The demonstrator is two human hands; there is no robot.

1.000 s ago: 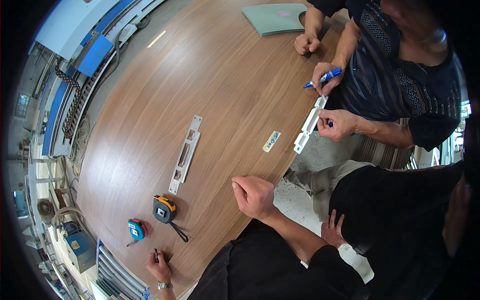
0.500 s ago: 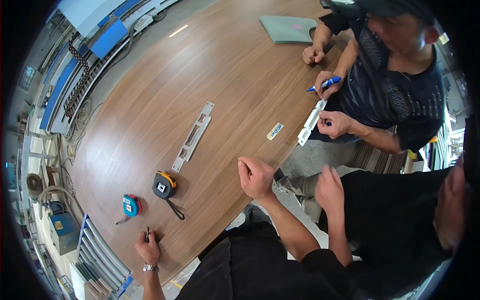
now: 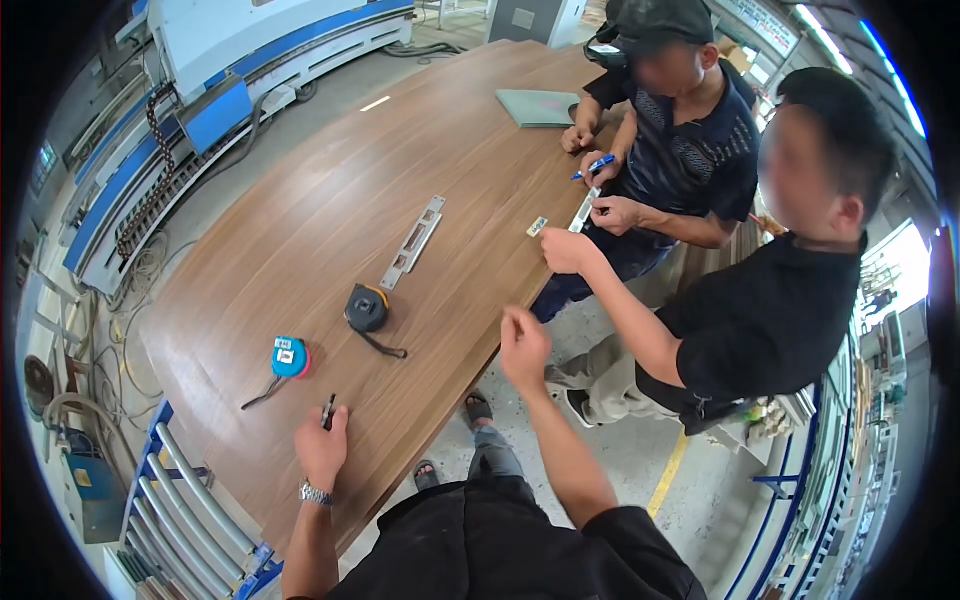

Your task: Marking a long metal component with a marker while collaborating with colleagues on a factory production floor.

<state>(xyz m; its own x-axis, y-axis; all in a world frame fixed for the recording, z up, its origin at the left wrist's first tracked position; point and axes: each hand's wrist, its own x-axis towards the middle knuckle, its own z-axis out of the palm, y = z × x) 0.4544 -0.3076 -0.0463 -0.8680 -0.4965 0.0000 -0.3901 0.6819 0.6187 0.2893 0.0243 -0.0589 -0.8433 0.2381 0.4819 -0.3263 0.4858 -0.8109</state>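
My left hand [image 3: 322, 445], with a metal watch on its wrist, is over the near left part of the brown wood-grain board [image 3: 420, 330]. Its fingers are closed around a small black pen-like stick [image 3: 328, 412]. My right hand [image 3: 526, 350] is curled into a fist at the board's right edge, with nothing seen in it. Two tape measures lie near my left hand: a turquoise one with a red edge [image 3: 290, 357] and a black and yellow one [image 3: 367, 309], each with a wrist strap. Beyond them lies a slotted metal plate [image 3: 413, 243].
A person in a cap holds a blue marker [image 3: 594, 167] and a white slotted strip [image 3: 585, 210]. Another person's hand [image 3: 567, 251] reaches to a small label [image 3: 537, 227]. A green-grey folder [image 3: 537, 108] lies far off. A roller stand [image 3: 190, 500] is at left, a blue-white machine behind.
The view has tilted up, showing more of the room. The nearer co-worker's hand has reached forward to the label. My left hand keeps its black stick, and my right stays curled.
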